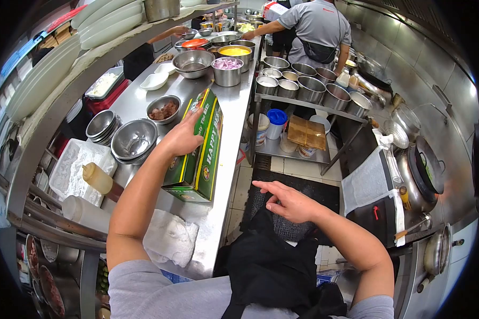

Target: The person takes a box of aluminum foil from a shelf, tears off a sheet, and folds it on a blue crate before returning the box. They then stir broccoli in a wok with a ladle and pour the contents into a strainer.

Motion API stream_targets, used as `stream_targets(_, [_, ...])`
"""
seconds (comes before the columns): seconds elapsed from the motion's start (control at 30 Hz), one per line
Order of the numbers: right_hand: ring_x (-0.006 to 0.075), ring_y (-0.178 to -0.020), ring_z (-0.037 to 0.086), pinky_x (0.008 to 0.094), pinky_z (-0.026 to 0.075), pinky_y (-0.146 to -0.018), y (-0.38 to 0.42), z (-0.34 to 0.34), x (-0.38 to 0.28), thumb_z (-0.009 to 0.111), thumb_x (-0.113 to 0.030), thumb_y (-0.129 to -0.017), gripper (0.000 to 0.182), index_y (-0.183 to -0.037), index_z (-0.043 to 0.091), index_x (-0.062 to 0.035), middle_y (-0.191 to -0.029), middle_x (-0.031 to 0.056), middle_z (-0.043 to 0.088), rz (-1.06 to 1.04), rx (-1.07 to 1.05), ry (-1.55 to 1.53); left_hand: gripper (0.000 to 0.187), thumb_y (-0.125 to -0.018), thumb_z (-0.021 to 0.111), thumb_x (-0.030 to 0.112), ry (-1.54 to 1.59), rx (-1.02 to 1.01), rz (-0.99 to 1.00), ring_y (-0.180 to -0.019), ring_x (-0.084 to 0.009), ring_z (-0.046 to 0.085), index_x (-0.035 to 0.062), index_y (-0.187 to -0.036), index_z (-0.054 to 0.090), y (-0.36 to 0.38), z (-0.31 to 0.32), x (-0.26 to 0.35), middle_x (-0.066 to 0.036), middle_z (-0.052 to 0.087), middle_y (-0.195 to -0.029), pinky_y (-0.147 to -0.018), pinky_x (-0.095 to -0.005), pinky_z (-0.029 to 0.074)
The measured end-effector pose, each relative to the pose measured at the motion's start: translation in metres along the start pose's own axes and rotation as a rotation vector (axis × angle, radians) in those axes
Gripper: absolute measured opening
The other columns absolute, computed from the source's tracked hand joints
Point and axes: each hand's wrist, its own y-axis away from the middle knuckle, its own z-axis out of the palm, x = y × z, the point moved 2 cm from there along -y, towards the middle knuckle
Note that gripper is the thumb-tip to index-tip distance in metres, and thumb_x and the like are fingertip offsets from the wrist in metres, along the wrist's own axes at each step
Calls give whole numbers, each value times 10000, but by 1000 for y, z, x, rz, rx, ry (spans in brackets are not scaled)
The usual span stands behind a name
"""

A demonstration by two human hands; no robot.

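My left hand (185,137) rests on top of a long green cardboard box (207,154) with yellow stripes and the words "HAPPY BEE". Its fingers are stretched along the box, thumb apart. The box stands near the right edge of the steel counter (230,114). My right hand (290,202) is in the air over the floor, right of the counter, fingers extended and nothing visible in it. Left of the box are a metal bowl of brownish-red food (163,110) and stacked metal bowls (134,139). A folded white cloth (171,236) lies nearer to me.
A tub of white powder (72,154) and a sauce bottle (102,179) stand at left, below a shelf of plates (109,32). Metal pots (311,89) fill a rack ahead. A person in grey (316,26) works beyond it. Woks (426,165) line the right.
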Motion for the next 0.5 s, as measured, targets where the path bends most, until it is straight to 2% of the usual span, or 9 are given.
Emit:
stream_targets(0.1, [314,-952,608,413,484,-905,-1,3,3,574,-69,-919,664,-1524,311,-142,-1160,180,549,-3,-20,4,908,-774,602,228,130,-32,-22,-1441,-383,321,9,-1550,186,2,-4,9,-317,235,-1563,-1172,-372,289])
stream_targets(0.23, [318,-945,606,412,486,-896,-1,1,-1,577,-76,-922,646,-1516,329,-140,-1141,183,552,-10,-27,21,882,-786,599,230,113,-75,5,-1449,-393,299,3,-1541,203,-3,-6,30,-338,243,-1549,-1172,-377,289])
stream_targets(0.5, [323,-958,601,408,485,-903,9,-2,-5,568,-89,-934,610,-1504,354,-138,-1113,179,545,-4,-10,68,849,-807,572,171,6,-8,22,-1421,-450,310,61,-1558,193,-5,3,17,-372,196,-1545,-1175,-402,286])
